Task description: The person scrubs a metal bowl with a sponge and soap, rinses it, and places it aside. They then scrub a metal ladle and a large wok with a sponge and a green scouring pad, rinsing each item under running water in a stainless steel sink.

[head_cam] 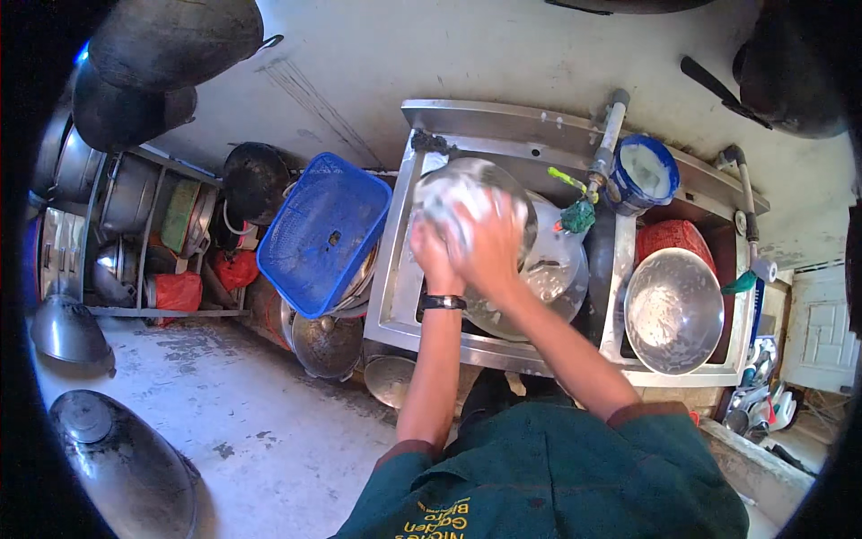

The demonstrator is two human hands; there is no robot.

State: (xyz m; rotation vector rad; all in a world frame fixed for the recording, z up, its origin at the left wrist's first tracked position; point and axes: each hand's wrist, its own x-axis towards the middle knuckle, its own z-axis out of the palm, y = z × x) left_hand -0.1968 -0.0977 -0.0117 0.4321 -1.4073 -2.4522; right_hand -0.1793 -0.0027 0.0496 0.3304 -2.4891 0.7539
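Observation:
A round metal bowl [524, 195], partly covered in white suds, is held tilted over the left basin of a stainless steel sink [397, 269]. My left hand [434, 252], with a black band at its wrist, grips the bowl's near left side. Across the soapy surface lies my right hand [495, 246], blurred, with its fingers spread in the foam. Whether a scrubber sits under that palm is hidden. Below the hands, a large wet metal basin [572, 279] rests in the sink.
Between the basins stand a tap [609, 135] with green netting [578, 217] and a blue bucket [643, 176] of suds. The right basin holds a metal bowl [673, 310] and red basket [673, 236]. Leftward are a blue plastic basket [323, 236], a pot rack [161, 311] and hanging woks [175, 40].

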